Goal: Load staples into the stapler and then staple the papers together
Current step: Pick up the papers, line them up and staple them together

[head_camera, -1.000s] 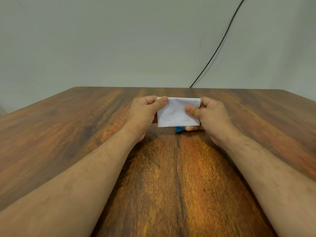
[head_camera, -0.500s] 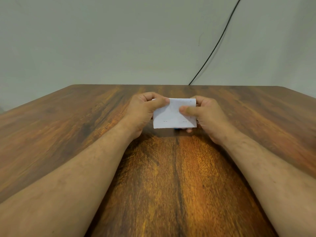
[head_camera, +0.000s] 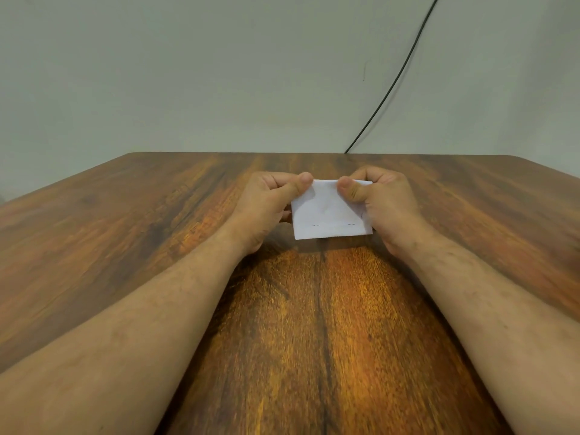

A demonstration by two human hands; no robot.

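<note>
Both hands meet over the middle of the wooden bench [head_camera: 157, 233], toward its far half, and share one small white stack of papers [head_camera: 329, 215] between them. The left hand [head_camera: 266, 205] pinches the stack at its upper left corner: the thumb lies across the near face, its tip just at the top edge, and the curled fingers close in behind the sheet. The right hand [head_camera: 386, 205] does the same at the upper right — thumb pressed on the near face close to the top edge, fingers folded behind. Each grip is clenched on the papers, with the two thumb tips near each other along the top edge but not touching.

The papers are held roughly upright, the near face turned toward the camera and tilted slightly, the left side sitting a little lower than the right. The lower edge hangs free below both thumbs, just above the bench surface; whether it touches the wood cannot be told. Two short dark marks sit near the bottom edge of the sheet — one toward the left, one toward the right — too small to make out clearly.

Behind the bench a thin black cable [head_camera: 395, 76] runs diagonally down the pale wall [head_camera: 188, 73] to the far edge of the bench.
</note>
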